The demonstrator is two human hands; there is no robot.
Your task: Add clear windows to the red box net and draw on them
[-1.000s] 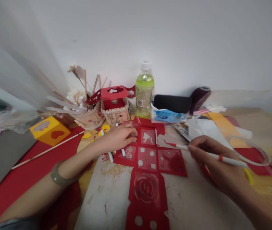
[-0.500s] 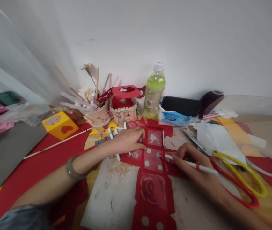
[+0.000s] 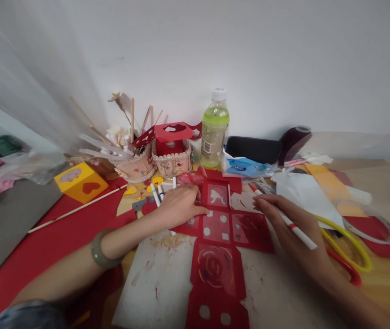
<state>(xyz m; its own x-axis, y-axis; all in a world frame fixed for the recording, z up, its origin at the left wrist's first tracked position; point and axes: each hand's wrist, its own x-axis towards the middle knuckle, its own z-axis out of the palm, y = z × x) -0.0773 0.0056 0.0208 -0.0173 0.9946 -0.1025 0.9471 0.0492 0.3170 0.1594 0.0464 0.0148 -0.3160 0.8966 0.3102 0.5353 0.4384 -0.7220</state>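
A red paper cross-shaped cut-out (image 3: pixel 217 256) with stencilled holes lies flat on a stained white board (image 3: pixel 167 283). My left hand (image 3: pixel 181 204), fingers curled down, presses on the cut-out's left arm. A green bangle (image 3: pixel 100 250) sits on that wrist. My right hand (image 3: pixel 294 228) is closed round a white marker with a red tip (image 3: pixel 285 217). The marker's tip points up and left, above the cut-out's right arm.
Several loose markers (image 3: pixel 158 192) lie beside my left hand. Behind stand a green drink bottle (image 3: pixel 214 128), decorated holders with sticks (image 3: pixel 146 155), a red box (image 3: pixel 171 136), a phone (image 3: pixel 253 148) and a tissue pack (image 3: pixel 244 167). Red-and-yellow scissors (image 3: pixel 347 249) lie at the right, a yellow box (image 3: pixel 81 182) at the left.
My right hand carried the marker in over the cut-out's middle, then drew back to the right with the tip raised. My left hand stayed pressed on the cut-out.
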